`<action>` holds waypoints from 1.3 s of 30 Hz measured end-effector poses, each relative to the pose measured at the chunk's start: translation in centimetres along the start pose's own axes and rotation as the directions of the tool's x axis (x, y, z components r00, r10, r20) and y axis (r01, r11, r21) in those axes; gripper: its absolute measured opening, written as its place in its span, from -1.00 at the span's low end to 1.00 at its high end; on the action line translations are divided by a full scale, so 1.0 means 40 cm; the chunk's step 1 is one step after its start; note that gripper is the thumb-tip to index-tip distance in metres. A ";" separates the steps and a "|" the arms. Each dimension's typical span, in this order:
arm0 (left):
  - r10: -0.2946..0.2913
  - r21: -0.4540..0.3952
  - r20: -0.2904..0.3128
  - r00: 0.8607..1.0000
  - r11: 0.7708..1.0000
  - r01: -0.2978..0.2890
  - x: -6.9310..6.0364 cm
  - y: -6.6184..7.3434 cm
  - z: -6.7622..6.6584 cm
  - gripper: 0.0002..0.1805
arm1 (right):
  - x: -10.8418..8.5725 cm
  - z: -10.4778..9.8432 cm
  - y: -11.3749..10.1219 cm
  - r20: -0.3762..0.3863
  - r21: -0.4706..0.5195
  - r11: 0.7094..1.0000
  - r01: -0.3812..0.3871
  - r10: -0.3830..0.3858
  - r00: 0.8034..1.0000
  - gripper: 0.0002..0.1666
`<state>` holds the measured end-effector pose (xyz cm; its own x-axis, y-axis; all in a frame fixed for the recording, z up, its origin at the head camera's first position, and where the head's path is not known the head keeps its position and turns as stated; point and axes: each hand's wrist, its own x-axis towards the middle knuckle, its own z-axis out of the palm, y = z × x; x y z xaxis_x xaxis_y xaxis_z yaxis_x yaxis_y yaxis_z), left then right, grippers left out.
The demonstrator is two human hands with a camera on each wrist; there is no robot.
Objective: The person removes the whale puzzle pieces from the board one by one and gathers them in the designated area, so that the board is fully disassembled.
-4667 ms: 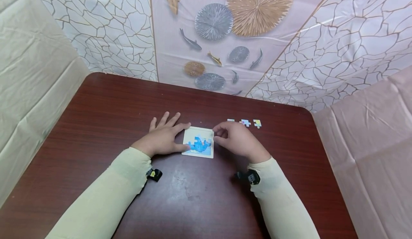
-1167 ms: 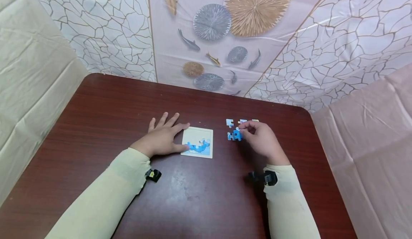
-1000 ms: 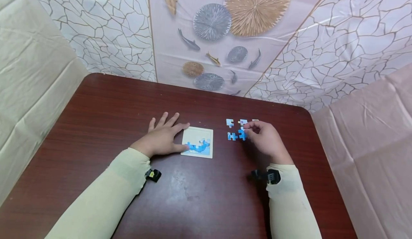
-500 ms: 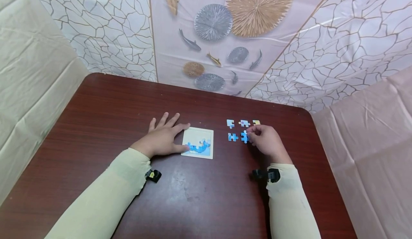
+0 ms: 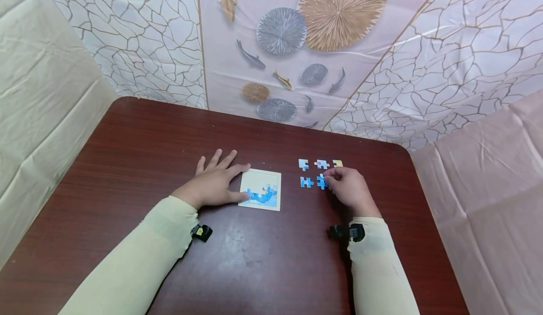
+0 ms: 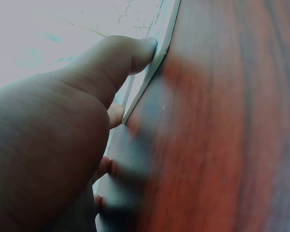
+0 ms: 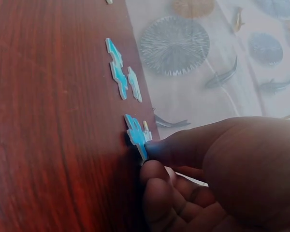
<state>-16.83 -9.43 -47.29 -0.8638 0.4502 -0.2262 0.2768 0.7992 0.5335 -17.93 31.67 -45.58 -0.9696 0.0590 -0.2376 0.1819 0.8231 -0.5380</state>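
My left hand [image 5: 208, 186] lies spread on the table at the left of a small square jigsaw tray [image 5: 277, 190]. Its thumb [image 6: 140, 50] rests on the tray's near left corner, and the index finger touches the far left one. Blue puzzle pieces [image 5: 265, 194] fill the tray's lower part; its pale upper part shows bare. To the right, my right hand [image 5: 349, 187] pinches the edge of a blue puzzle piece [image 5: 321, 182] at the tabletop. In the right wrist view the thumb lies against that puzzle piece [image 7: 137, 131], with the other fingers curled below.
Several loose puzzle pieces lie beside the right hand: one blue-and-white piece [image 5: 306, 182] at its left, and a row behind with a pale piece [image 5: 303, 164], a middle piece [image 5: 321, 164] and a yellow piece [image 5: 337, 163]. Patterned cloth [image 5: 275, 84] rises behind the table [image 5: 237, 258].
My right hand has gone from the tray's right edge to the loose pieces, carrying a blue puzzle piece out of the tray and down beside another. The left hand has stayed put.
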 end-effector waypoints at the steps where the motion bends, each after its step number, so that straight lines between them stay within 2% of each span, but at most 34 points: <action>1: 0.000 -0.001 0.001 1.000 1.000 0.000 0.000 0.000 0.000 0.01 | 0.001 0.001 0.001 -0.002 -0.002 1.000 0.003 -0.003 1.000 -0.72; 10: 0.000 0.004 -0.001 1.000 1.000 0.000 0.001 -0.001 0.002 0.01 | 0.008 0.012 0.005 -0.044 -0.045 0.998 0.034 -0.036 0.998 -0.74; 16: -0.002 0.005 -0.004 1.000 1.000 0.002 0.000 0.000 0.002 0.01 | 0.005 0.001 -0.003 -0.011 -0.029 0.999 0.031 -0.031 0.999 -0.71; 20: 0.000 0.007 -0.010 1.000 1.000 0.001 0.002 0.000 0.004 0.01 | -0.005 -0.018 -0.020 0.011 -0.028 0.998 0.062 -0.062 0.998 -0.65; 24: -0.001 0.009 -0.010 1.000 1.000 0.001 0.001 -0.002 0.004 0.01 | -0.028 -0.037 -0.063 -0.001 -0.042 0.991 0.126 -0.126 0.992 -0.65; 29: -0.004 0.011 -0.008 1.000 1.000 0.004 0.000 -0.003 0.003 0.01 | -0.067 -0.037 -0.147 -0.002 -0.019 0.982 0.190 -0.190 0.982 -0.72; 34: -0.006 0.009 -0.007 1.000 1.000 0.006 -0.001 -0.002 0.002 0.01 | -0.094 0.006 -0.228 0.029 -0.003 0.964 0.267 -0.267 0.963 -0.72; 39: -0.011 0.013 -0.005 1.000 1.000 0.011 0.001 0.001 0.003 0.00 | -0.108 0.074 -0.281 0.099 -0.057 0.925 0.376 -0.369 0.924 -0.69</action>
<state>-16.81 -9.35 -47.37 -0.8689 0.4396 -0.2275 0.2730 0.8090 0.5205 -15.29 20.51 -40.89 -0.9467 -0.3058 -0.1012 -0.2056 0.8156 -0.5409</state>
